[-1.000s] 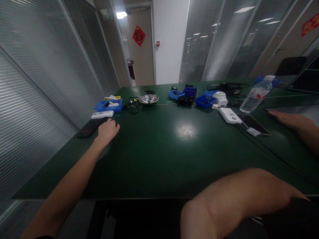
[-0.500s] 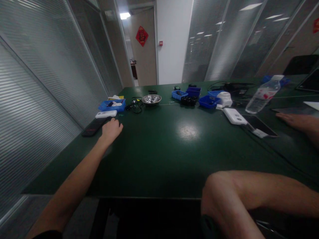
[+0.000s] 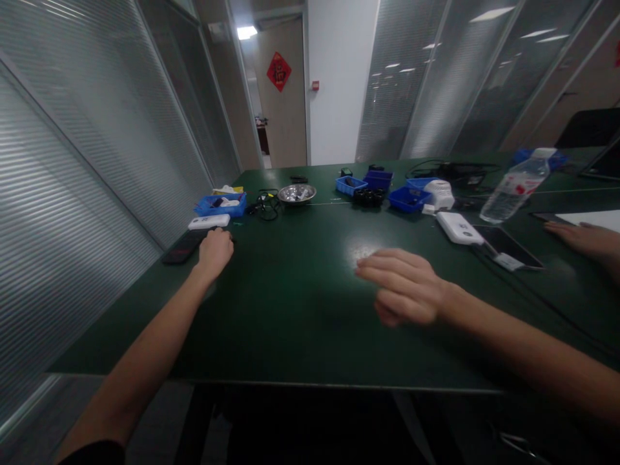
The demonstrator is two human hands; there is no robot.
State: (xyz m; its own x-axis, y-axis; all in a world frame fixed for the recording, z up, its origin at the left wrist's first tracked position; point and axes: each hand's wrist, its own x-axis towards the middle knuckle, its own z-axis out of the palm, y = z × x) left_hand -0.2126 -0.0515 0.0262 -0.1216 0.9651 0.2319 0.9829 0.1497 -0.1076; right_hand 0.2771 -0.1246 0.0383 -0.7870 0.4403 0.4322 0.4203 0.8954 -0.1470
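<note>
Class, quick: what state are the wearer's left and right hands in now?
Left hand: fingers curled; whether holding anything cannot be told.
Right hand: partly open, nothing visibly held.

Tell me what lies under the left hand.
A flat black device shows left of the left hand, green tabletop to its right. The hand itself covers whatever is directly beneath, so what it touches or grips there cannot be told.

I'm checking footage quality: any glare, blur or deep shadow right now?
Head view: glare on the table by the right hand, which looks slightly blurred; bright light patches on the glass at right; deep shadow under the table's near edge; bottle slanting, perhaps lens distortion.
</note>
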